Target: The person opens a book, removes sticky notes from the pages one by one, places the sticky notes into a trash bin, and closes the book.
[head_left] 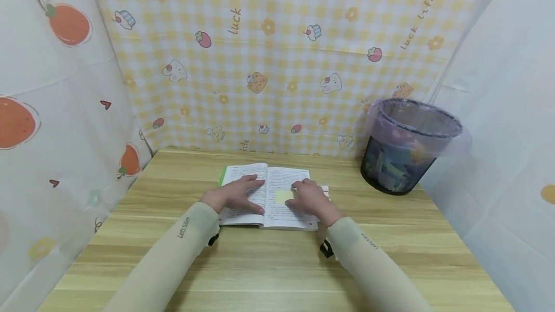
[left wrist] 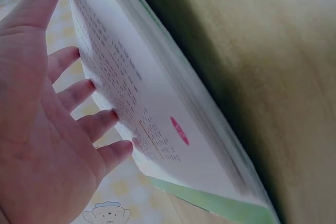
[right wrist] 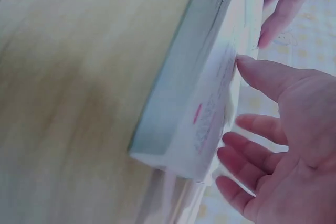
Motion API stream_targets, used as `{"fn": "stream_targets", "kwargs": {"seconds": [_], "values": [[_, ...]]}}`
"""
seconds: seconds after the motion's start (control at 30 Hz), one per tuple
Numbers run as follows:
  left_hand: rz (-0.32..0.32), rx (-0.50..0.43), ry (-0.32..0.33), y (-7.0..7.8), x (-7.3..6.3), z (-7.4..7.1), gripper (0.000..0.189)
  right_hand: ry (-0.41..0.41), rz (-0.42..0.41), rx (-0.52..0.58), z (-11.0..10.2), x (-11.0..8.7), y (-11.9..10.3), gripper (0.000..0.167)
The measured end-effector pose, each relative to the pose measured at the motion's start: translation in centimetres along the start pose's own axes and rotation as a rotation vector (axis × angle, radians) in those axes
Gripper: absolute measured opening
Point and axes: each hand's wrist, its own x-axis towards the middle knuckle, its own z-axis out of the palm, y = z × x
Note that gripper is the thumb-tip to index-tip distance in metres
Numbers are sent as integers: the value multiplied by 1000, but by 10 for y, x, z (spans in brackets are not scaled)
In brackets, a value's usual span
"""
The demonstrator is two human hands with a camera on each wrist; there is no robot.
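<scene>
An open book (head_left: 288,220) with printed pages lies on the wooden table, its green cover edge (head_left: 222,176) showing at the left. A pale yellow sticky note (head_left: 283,197) sits on the right-hand page. My left hand (head_left: 234,193) spreads over the left page, and its fingertips touch the paper in the left wrist view. On the right page, beside the note, rests my right hand (head_left: 310,200). Its thumb (right wrist: 262,74) and slightly bent fingers meet the page, with nothing gripped between them. The right hand covers part of the right page.
Something flat and white (head_left: 325,189) sticks out past the book's right edge, partly hidden by the right hand. A black bin (head_left: 390,167) with a purple liner stands at the table's back right. Patterned cloth (head_left: 269,100) hangs behind the table (head_left: 260,273) and along both sides.
</scene>
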Motion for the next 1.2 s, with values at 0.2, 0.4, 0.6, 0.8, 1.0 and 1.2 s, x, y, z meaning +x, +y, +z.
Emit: {"fn": "stream_targets", "kwargs": {"seconds": [0.2, 0.4, 0.6, 0.8, 1.0, 1.2], "values": [[-32, -44, -18, 5, -5, -1, 106, 26, 17, 129, 3, 2, 8, 51], [-40, -50, -26, 8, -4, 0, 105, 74, 40, 135, -2, 1, 7, 17], [-49, -64, -23, 4, -1, 2, 105, 82, 28, 173, -13, -6, 2, 8], [-45, -74, -22, 3, -3, 2, 106, 105, -6, 225, -33, -12, 2, 9], [-37, -75, -31, 3, -5, 2, 106, 204, 6, 253, -70, -13, 18, 18], [-43, -63, -30, 3, -7, 2, 106, 432, 5, 189, -138, -17, 42, 25]]}}
